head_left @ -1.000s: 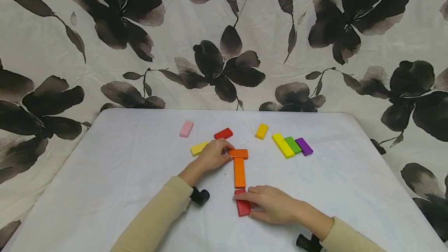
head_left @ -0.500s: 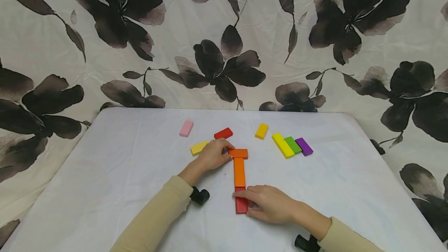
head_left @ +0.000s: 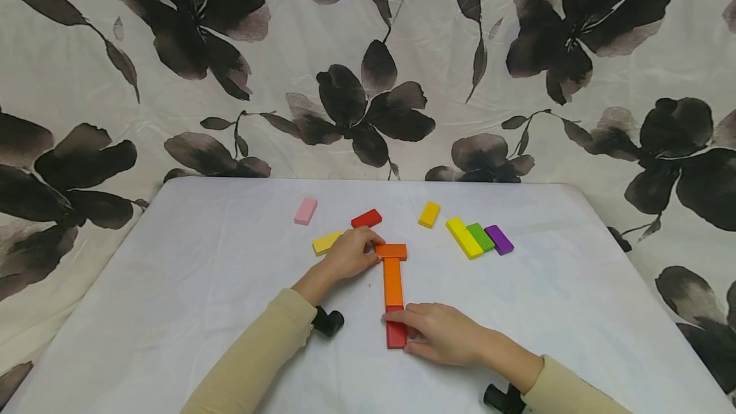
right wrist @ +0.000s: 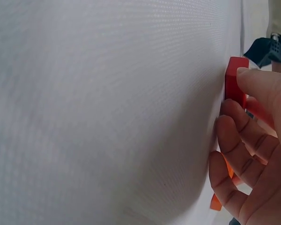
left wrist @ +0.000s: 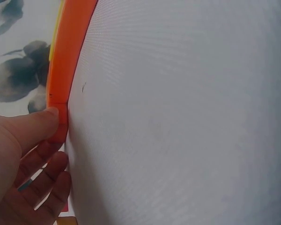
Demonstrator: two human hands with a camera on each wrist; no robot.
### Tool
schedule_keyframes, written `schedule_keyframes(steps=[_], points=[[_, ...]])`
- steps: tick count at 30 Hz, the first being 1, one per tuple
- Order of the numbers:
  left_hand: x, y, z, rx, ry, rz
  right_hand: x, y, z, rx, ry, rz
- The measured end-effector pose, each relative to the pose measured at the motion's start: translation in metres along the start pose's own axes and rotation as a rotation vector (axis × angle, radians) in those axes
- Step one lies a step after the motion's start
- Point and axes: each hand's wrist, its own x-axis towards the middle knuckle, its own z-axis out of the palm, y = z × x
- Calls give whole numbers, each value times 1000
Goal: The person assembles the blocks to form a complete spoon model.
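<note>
Three wooden blocks form a T on the white table: a short orange block [head_left: 394, 252] lies crosswise at the far end, a longer orange block [head_left: 393, 281] runs from it toward me, and a red block [head_left: 395, 337] continues the line. My left hand [head_left: 348, 254] pinches the left end of the crosswise block, its thumb on the near face in the left wrist view. At the near end my right hand [head_left: 451, 334] grips the red block [right wrist: 235, 77] between thumb and fingers, the index finger across its top. The red block's far end meets the long orange one.
Behind my left hand lie a pink block [head_left: 305, 211], another red block [head_left: 367, 219] and a yellow block [head_left: 326, 243]. Farther right are a small yellow block [head_left: 429, 215] and a yellow, a green [head_left: 480, 237] and a purple block [head_left: 499, 239] side by side. Floral cloth hangs behind.
My right hand has slid the red block forward and straightened it, closing the gap to the long orange block. My left hand has stayed in place on the crosswise orange block.
</note>
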Motion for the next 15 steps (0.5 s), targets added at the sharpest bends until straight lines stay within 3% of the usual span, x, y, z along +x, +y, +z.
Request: schedule_keyframes(steps=[15], points=[[-1,0,0,8,9,0,2,1,0,22,-14,23]])
